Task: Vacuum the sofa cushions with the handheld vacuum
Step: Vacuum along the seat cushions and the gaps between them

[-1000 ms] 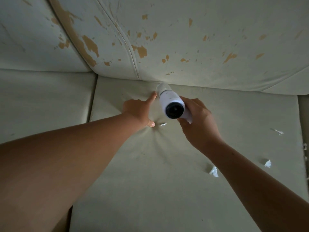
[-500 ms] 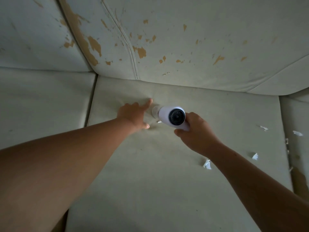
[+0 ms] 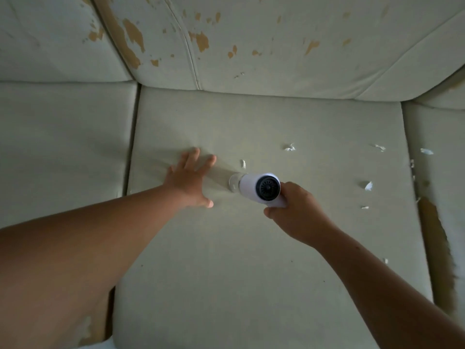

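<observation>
A white handheld vacuum (image 3: 260,188) with a dark round rear vent points left and down at the pale seat cushion (image 3: 251,260). My right hand (image 3: 298,215) grips its handle from below. Its clear nozzle touches the cushion just right of my left hand (image 3: 190,178), which presses flat on the fabric with fingers spread. Several white scraps lie on the cushion, one (image 3: 242,163) just beyond the nozzle and another (image 3: 289,147) further right.
The peeling back cushion (image 3: 276,59) rises behind the seat. A second seat cushion (image 3: 63,147) lies to the left across a seam. At the right, more scraps (image 3: 368,185) sit near a worn seam (image 3: 432,222) and another cushion.
Both hands and the vacuum have moved toward me, away from the back cushion. My left hand has opened flat with fingers spread. The vacuum now tilts lower and points left.
</observation>
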